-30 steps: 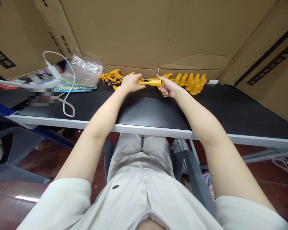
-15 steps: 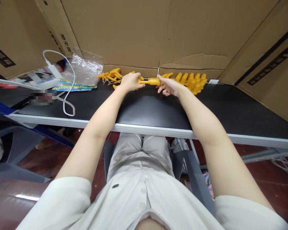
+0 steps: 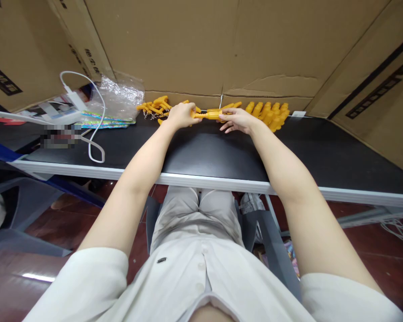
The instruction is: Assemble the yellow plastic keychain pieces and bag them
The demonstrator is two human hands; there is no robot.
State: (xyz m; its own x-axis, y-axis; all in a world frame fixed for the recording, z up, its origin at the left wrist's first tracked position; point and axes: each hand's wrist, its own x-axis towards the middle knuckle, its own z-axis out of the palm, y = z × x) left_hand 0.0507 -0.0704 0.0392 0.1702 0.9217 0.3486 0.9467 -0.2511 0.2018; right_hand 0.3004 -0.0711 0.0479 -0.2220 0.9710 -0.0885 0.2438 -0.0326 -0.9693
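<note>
Cardboard walls enclosed a black counter (image 3: 201,152), at whose far edge a yellow plastic piece (image 3: 210,115) was held between the left hand (image 3: 181,115), its grip closed around one end, and the right hand (image 3: 237,120), fingers pinching the other. Finished-looking yellow caps (image 3: 268,114) were heaped right of centre, while loose yellow parts (image 3: 154,107) left of centre seemingly remained to be joined.

A pixelated patch (image 3: 59,135) at the frame's left masks an item on the black table (image 3: 201,152). The left hand (image 3: 181,114) and right hand (image 3: 237,120) cover both ends of the yellow plastic piece (image 3: 208,115); its shape is too small to tell. Cardboard lettering (image 3: 89,60) is illegible.
</note>
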